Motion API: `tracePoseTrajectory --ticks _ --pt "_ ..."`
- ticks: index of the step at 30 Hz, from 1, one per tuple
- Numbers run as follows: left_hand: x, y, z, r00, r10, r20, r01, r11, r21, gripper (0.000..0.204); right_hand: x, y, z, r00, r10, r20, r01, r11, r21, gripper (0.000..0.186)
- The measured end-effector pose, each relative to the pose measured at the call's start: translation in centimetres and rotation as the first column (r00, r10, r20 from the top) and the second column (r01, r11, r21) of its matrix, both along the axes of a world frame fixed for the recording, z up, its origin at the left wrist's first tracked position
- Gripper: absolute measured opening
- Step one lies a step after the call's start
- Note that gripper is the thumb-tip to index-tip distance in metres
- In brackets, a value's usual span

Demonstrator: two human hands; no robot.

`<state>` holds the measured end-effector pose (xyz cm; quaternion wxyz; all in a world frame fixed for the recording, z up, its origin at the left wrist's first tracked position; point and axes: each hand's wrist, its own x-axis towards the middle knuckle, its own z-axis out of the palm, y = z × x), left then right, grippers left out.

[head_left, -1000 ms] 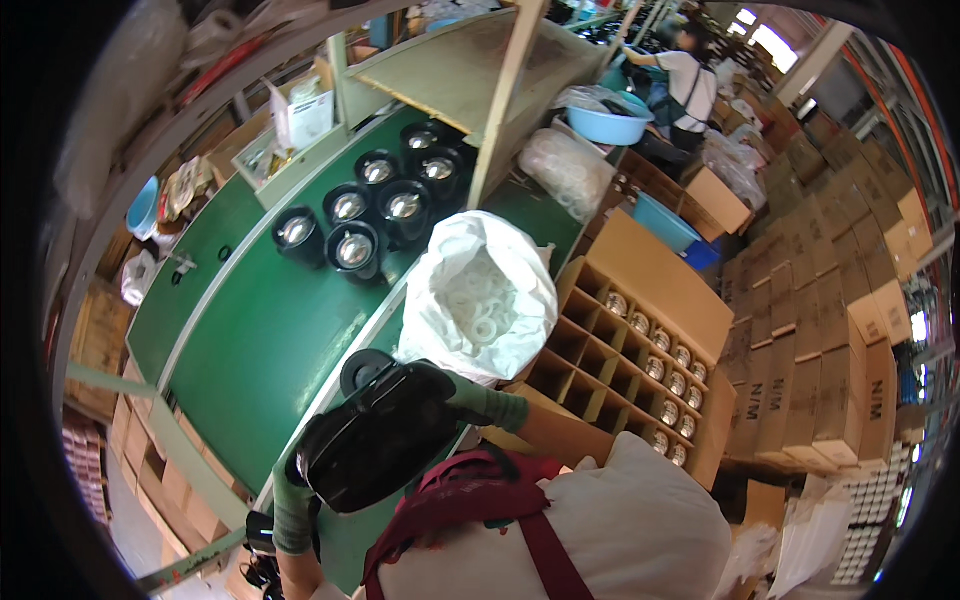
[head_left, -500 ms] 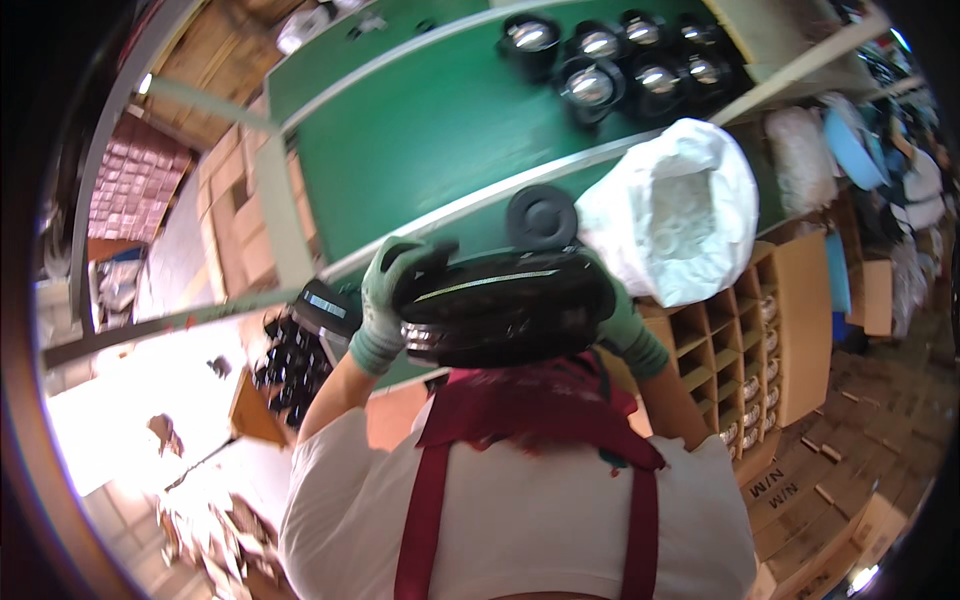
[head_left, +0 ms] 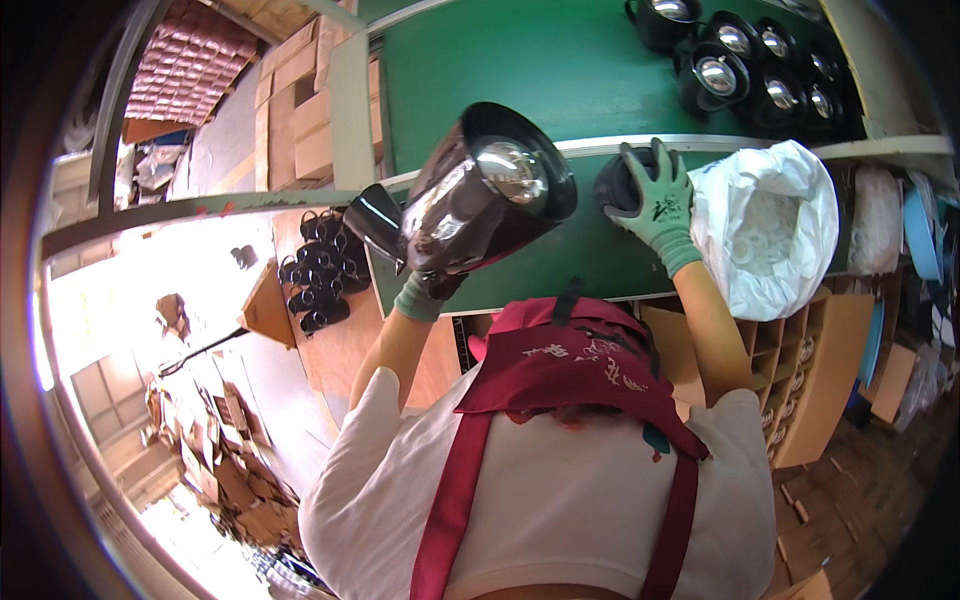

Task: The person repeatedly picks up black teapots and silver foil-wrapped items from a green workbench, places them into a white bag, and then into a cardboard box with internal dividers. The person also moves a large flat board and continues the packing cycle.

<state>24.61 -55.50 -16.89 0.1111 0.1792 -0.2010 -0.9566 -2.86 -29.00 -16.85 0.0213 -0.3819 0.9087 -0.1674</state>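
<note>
One gloved left hand [head_left: 432, 288], as we see it, is clamped on the lower end of a black vessel [head_left: 450, 190], held up over the near left corner of the worktop [head_left: 600, 265]; it tilts, its wide mouth and silvery insert [head_left: 512, 170] facing up and rightward. Well apart, the right hand [head_left: 655, 200] lies over a dark round part [head_left: 617, 187] near the metal rail [head_left: 590, 147]; we cannot tell whether it grips. Just beside it we see a white bag [head_left: 720, 250] of translucent rings [head_left: 765, 225]. Beyond the rail, toward the worktop's far right corner, more black vessels [head_left: 717, 76] stand grouped.
</note>
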Motion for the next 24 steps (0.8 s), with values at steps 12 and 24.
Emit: tracePoseTrajectory --ticks 12,24 --pt "-3.5 4.9 2.1 0.949 -0.311 -0.043 0.313 0.948 0.058 0.063 6.3 5.4 10.1 0.815 0.429 0.390 0.042 0.627 -0.778 0.112" --pt "-6.7 6.9 3.2 0.830 -0.556 0.046 0.549 0.800 -0.242 0.057 8.1 8.0 11.2 0.809 0.406 0.425 0.137 0.573 -0.808 0.110"
